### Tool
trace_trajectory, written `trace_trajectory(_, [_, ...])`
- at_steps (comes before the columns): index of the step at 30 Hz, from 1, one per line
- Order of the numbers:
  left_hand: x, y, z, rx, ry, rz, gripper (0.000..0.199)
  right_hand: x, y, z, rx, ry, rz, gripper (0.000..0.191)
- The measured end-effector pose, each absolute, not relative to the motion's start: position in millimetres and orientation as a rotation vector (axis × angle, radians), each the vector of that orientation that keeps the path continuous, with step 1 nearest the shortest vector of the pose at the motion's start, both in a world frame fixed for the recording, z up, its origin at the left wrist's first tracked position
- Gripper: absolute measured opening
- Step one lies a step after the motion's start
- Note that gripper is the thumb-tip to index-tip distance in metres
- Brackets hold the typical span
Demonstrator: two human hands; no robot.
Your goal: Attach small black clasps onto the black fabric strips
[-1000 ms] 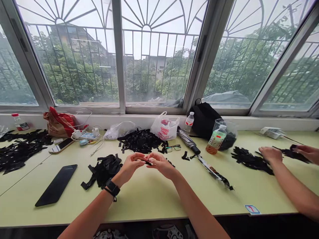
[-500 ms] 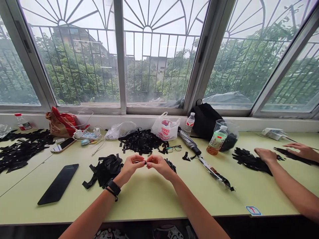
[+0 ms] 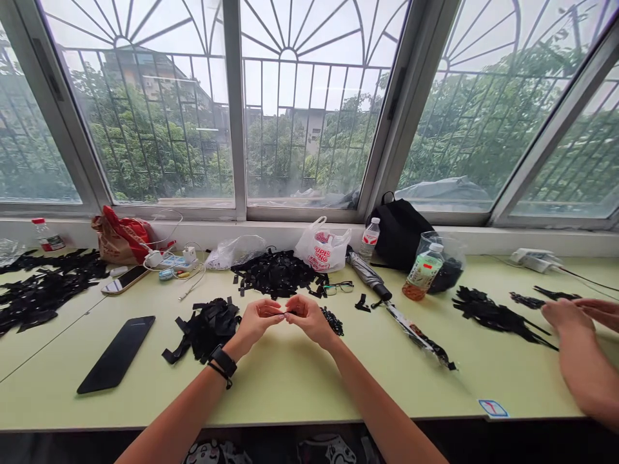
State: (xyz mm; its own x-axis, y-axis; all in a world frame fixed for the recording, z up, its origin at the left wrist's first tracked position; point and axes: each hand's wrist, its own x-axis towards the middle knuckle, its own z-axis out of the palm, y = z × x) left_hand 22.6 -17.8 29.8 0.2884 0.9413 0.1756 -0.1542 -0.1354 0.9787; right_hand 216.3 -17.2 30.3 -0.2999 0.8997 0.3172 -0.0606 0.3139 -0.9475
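Over the middle of the pale green table (image 3: 290, 393), my left hand (image 3: 258, 322) and my right hand (image 3: 309, 319) meet fingertip to fingertip. Both are closed in a pinch around a small dark piece, mostly hidden by the fingers. Left of my left hand, which has a black watch on its wrist, lies a pile of black strips (image 3: 210, 328). Beside my right hand sits a small heap of shiny black parts (image 3: 333, 319). A larger pile of black pieces (image 3: 275, 272) lies behind both hands.
A black slab (image 3: 116, 354) and a phone (image 3: 124, 281) lie at left. Glasses (image 3: 339, 288), a folded umbrella (image 3: 368, 277), a bottle with reddish liquid (image 3: 422, 274) and a white bag (image 3: 322, 248) stand or lie behind. At right, another person's hands (image 3: 570, 316) work near black strips (image 3: 488, 312).
My hands stay together in nearly the same place, with the fingers slightly shifted. The other person's hands have moved right, away from the pile of strips.
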Motion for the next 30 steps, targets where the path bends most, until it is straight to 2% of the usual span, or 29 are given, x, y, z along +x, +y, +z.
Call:
trace_trajectory(9, [27.2, -14.8, 21.6, 1.481, 0.75, 1.173, 0.034, 215.7, -17.2, 29.6, -0.81, -1.607, 1.168, 0.026])
trace_trajectory(17, [19.6, -11.9, 21.7, 1.116, 0.72, 1.092, 0.044, 213.8, -17.2, 30.0, -0.858, -1.619, 1.112, 0.03])
trace_trajectory(23, [15.8, -7.7, 18.1, 1.003, 0.727, 1.08, 0.041, 215.5, -12.2, 24.2, -0.89, -1.652, 1.088, 0.029])
trace_trajectory(30, [17.1, -7.5, 20.0, 1.219, 0.855, 1.151, 0.039, 214.8, -10.1, 14.1, -0.974, -1.822, 0.723, 0.013])
